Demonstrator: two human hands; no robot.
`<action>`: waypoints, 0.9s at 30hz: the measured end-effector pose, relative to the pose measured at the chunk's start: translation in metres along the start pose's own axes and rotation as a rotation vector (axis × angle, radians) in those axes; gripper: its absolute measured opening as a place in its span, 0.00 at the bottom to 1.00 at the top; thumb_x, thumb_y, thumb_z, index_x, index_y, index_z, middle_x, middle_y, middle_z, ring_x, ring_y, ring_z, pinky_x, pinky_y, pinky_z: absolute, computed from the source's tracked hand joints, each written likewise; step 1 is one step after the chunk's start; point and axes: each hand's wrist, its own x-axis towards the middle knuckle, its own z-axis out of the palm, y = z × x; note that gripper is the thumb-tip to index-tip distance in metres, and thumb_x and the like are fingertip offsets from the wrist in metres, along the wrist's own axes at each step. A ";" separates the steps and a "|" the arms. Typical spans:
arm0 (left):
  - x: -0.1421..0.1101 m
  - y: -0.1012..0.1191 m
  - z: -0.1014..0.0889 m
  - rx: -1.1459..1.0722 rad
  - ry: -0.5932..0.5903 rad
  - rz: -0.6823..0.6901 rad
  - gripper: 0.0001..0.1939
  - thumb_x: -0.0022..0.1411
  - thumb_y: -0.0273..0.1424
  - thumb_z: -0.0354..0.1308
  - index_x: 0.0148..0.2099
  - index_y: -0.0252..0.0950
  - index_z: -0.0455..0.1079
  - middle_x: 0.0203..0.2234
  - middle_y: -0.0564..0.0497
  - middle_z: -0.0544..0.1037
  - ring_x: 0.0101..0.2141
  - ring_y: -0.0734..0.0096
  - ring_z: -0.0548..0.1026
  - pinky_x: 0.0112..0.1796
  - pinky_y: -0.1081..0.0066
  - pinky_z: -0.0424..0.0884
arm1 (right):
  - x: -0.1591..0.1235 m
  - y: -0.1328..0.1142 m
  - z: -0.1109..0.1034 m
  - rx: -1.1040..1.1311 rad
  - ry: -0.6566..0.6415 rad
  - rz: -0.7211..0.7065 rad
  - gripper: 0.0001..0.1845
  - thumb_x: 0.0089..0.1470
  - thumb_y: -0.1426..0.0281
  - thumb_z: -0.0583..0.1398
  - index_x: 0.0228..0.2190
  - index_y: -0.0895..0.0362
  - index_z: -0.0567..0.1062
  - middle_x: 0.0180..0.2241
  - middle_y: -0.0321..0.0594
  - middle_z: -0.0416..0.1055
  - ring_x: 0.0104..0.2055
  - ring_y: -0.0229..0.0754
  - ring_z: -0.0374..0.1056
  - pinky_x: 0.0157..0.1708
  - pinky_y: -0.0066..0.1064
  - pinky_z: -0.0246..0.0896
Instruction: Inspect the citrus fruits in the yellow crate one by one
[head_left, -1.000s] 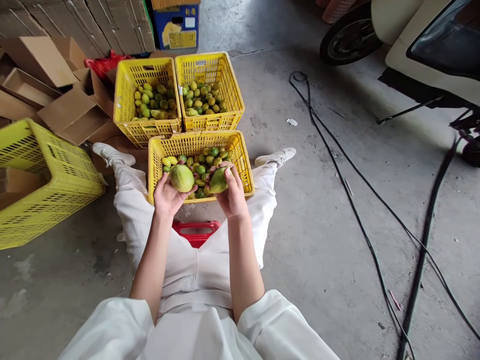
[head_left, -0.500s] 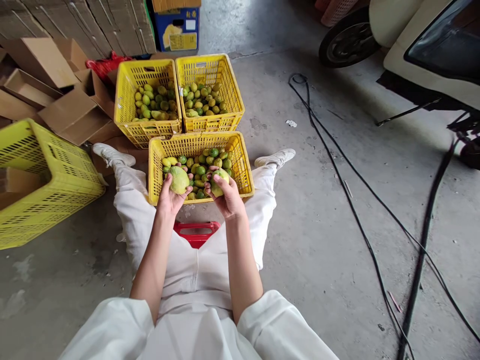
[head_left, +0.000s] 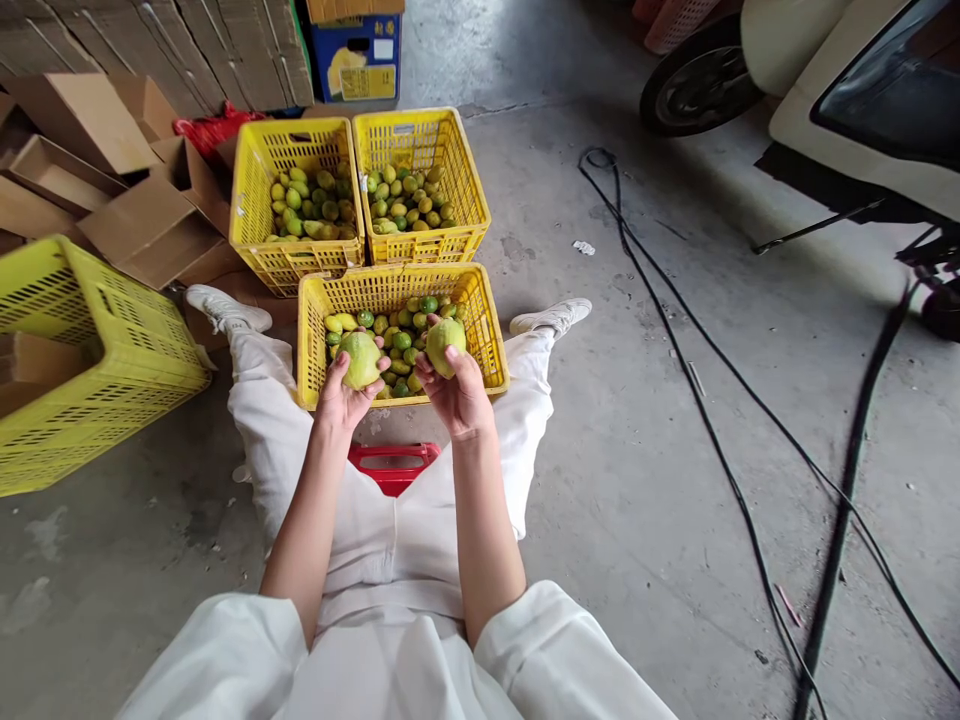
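My left hand point(head_left: 343, 393) is closed round a pale yellow-green lemon point(head_left: 361, 360). In my right hand point(head_left: 461, 392) is a second yellow-green lemon point(head_left: 445, 346), gripped between thumb and fingers. Both hands are held over the near side of a yellow plastic crate point(head_left: 491, 345) between my legs. Inside that crate lie many green and yellow lemons point(head_left: 405, 338), partly hidden by my hands. Two more yellow crates stand touching side by side just beyond, the left crate point(head_left: 251, 195) and the right crate point(head_left: 469, 185), each part filled with similar fruit.
A larger yellow-green crate point(head_left: 142, 370) with cardboard inside stands at left, before loose cardboard boxes point(head_left: 142, 220). A blue printed carton point(head_left: 356, 60) is at the back. Black cables point(head_left: 697, 390) cross the floor at right near a white vehicle point(head_left: 840, 120). Something red point(head_left: 394, 480) sits beneath me.
The lemon in my right hand has been raised slightly and turned, so more of it shows. My left hand keeps its lemon in almost the same place.
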 end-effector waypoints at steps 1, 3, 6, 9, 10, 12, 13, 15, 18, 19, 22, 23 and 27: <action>0.000 0.000 0.000 0.005 -0.004 -0.016 0.21 0.58 0.40 0.64 0.53 0.43 0.71 0.39 0.47 0.76 0.29 0.76 0.72 0.17 0.82 0.60 | 0.000 0.001 0.001 -0.016 -0.001 -0.001 0.23 0.42 0.66 0.69 0.43 0.49 0.74 0.33 0.31 0.71 0.25 0.32 0.61 0.20 0.24 0.60; 0.000 0.000 0.001 -0.001 -0.002 -0.027 0.20 0.59 0.42 0.62 0.53 0.42 0.72 0.38 0.47 0.76 0.29 0.74 0.73 0.18 0.82 0.62 | 0.000 0.003 0.002 -0.051 0.008 0.002 0.26 0.39 0.68 0.71 0.42 0.49 0.73 0.32 0.30 0.70 0.22 0.30 0.55 0.16 0.22 0.53; -0.003 0.001 0.004 -0.040 -0.019 -0.011 0.23 0.64 0.45 0.53 0.55 0.39 0.71 0.43 0.43 0.78 0.38 0.65 0.77 0.25 0.76 0.72 | 0.001 0.005 0.002 -0.063 0.074 -0.004 0.22 0.43 0.64 0.70 0.41 0.49 0.73 0.33 0.30 0.71 0.24 0.31 0.60 0.19 0.23 0.59; -0.007 0.003 0.007 -0.054 -0.042 0.020 0.24 0.65 0.40 0.48 0.60 0.42 0.68 0.53 0.42 0.76 0.52 0.56 0.75 0.37 0.68 0.76 | 0.003 0.003 0.001 0.031 0.071 0.005 0.18 0.51 0.57 0.63 0.43 0.47 0.72 0.38 0.32 0.73 0.34 0.37 0.70 0.31 0.29 0.69; -0.007 0.004 0.008 -0.050 -0.038 0.032 0.24 0.65 0.38 0.48 0.62 0.44 0.66 0.55 0.42 0.75 0.55 0.55 0.73 0.39 0.67 0.76 | 0.004 0.002 0.001 0.072 0.045 0.010 0.18 0.52 0.57 0.61 0.44 0.46 0.72 0.39 0.33 0.74 0.37 0.39 0.72 0.34 0.31 0.70; -0.007 0.005 0.007 -0.036 -0.016 0.042 0.24 0.66 0.36 0.49 0.63 0.46 0.65 0.56 0.44 0.75 0.56 0.56 0.73 0.41 0.67 0.76 | 0.004 -0.001 0.001 0.125 -0.004 0.009 0.19 0.50 0.60 0.59 0.46 0.46 0.71 0.41 0.33 0.75 0.40 0.42 0.73 0.37 0.35 0.71; -0.006 0.006 0.006 -0.025 -0.005 0.035 0.23 0.66 0.36 0.50 0.63 0.46 0.65 0.55 0.44 0.75 0.55 0.57 0.74 0.39 0.68 0.76 | 0.004 -0.002 0.000 0.128 -0.015 0.004 0.20 0.49 0.62 0.58 0.46 0.46 0.71 0.41 0.34 0.75 0.40 0.43 0.73 0.38 0.37 0.72; -0.004 0.007 0.004 -0.001 0.016 0.008 0.23 0.65 0.39 0.53 0.61 0.45 0.66 0.49 0.44 0.77 0.47 0.61 0.78 0.35 0.71 0.77 | 0.004 -0.003 0.000 0.100 -0.019 -0.003 0.20 0.49 0.62 0.59 0.46 0.46 0.70 0.41 0.34 0.75 0.40 0.43 0.73 0.39 0.39 0.72; 0.001 0.006 0.001 0.001 0.051 -0.038 0.24 0.63 0.46 0.57 0.58 0.41 0.68 0.39 0.47 0.78 0.34 0.69 0.79 0.29 0.76 0.76 | 0.002 -0.002 -0.002 0.022 -0.011 -0.008 0.19 0.49 0.60 0.62 0.45 0.45 0.71 0.40 0.33 0.73 0.37 0.41 0.71 0.37 0.37 0.72; 0.002 0.005 0.001 -0.006 0.064 -0.046 0.24 0.63 0.46 0.58 0.56 0.40 0.69 0.37 0.48 0.77 0.31 0.71 0.78 0.28 0.77 0.75 | 0.000 -0.001 -0.003 -0.014 -0.013 -0.006 0.19 0.48 0.61 0.65 0.45 0.45 0.72 0.39 0.32 0.72 0.35 0.39 0.70 0.35 0.34 0.71; 0.005 0.001 -0.001 0.007 0.109 -0.058 0.16 0.63 0.41 0.58 0.49 0.39 0.71 0.34 0.49 0.76 0.29 0.74 0.77 0.26 0.79 0.73 | -0.004 0.001 -0.004 -0.139 -0.042 0.030 0.21 0.44 0.67 0.69 0.42 0.47 0.74 0.33 0.29 0.70 0.29 0.34 0.66 0.28 0.26 0.66; 0.005 0.000 -0.001 0.024 0.128 -0.061 0.12 0.63 0.38 0.58 0.46 0.39 0.72 0.33 0.50 0.76 0.30 0.73 0.78 0.25 0.80 0.73 | -0.005 0.001 -0.003 -0.171 -0.056 0.049 0.21 0.43 0.68 0.70 0.41 0.47 0.74 0.32 0.29 0.69 0.27 0.32 0.64 0.25 0.24 0.63; 0.003 0.003 0.000 0.054 0.149 -0.066 0.14 0.66 0.40 0.51 0.42 0.39 0.74 0.37 0.46 0.79 0.42 0.61 0.80 0.30 0.73 0.77 | -0.004 0.004 0.001 -0.197 -0.057 0.078 0.17 0.48 0.62 0.68 0.40 0.48 0.73 0.32 0.30 0.71 0.28 0.33 0.66 0.23 0.23 0.62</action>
